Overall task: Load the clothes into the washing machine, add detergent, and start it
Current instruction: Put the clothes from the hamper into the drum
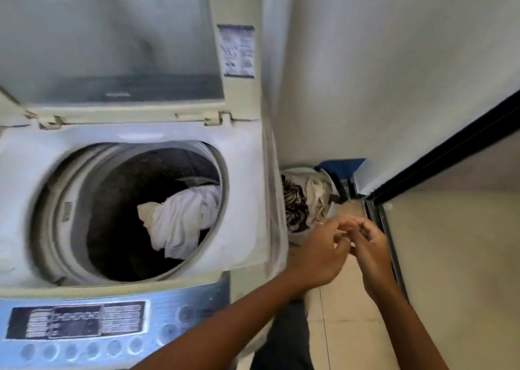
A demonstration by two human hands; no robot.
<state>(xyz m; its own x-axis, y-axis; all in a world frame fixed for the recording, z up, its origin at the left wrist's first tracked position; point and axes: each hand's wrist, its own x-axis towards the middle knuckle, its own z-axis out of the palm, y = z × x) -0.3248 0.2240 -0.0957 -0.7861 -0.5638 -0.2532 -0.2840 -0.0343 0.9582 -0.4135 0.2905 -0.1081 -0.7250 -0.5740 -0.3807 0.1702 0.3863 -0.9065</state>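
The washing machine (247, 172) is a top-loading unit in off-white plastic, filling the left half of the head view; its lid (112, 37) is standing raised and upright at the back, hinged along the rear edge, with a printed label (238, 50) on its right frame. The round drum opening (56, 206) is facing upward toward the camera, and the dark perforated drum is showing inside it. A white garment (180, 223) is lying crumpled against the right-hand side of the drum, its long axis running roughly from the upper right wall down toward the drum's lower middle. The blue control panel (84, 324) is lying across the front edge of the machine, nearest the person, with a row of round buttons beneath a dark display. To the right of the machine, on the floor against the wall, a laundry basket (327, 177) is holding more clothes (306, 201), a dark patterned piece beside a pale one. Both forearms are reaching forward and to the right, over the gap between the machine and the basket. The left hand (318, 254) and the right hand (371, 246) are meeting just above the basket's near edge, fingers loosely curled and fingertips touching each other; neither hand is holding any item. A dark-framed panel (422, 158) is running along the right side.
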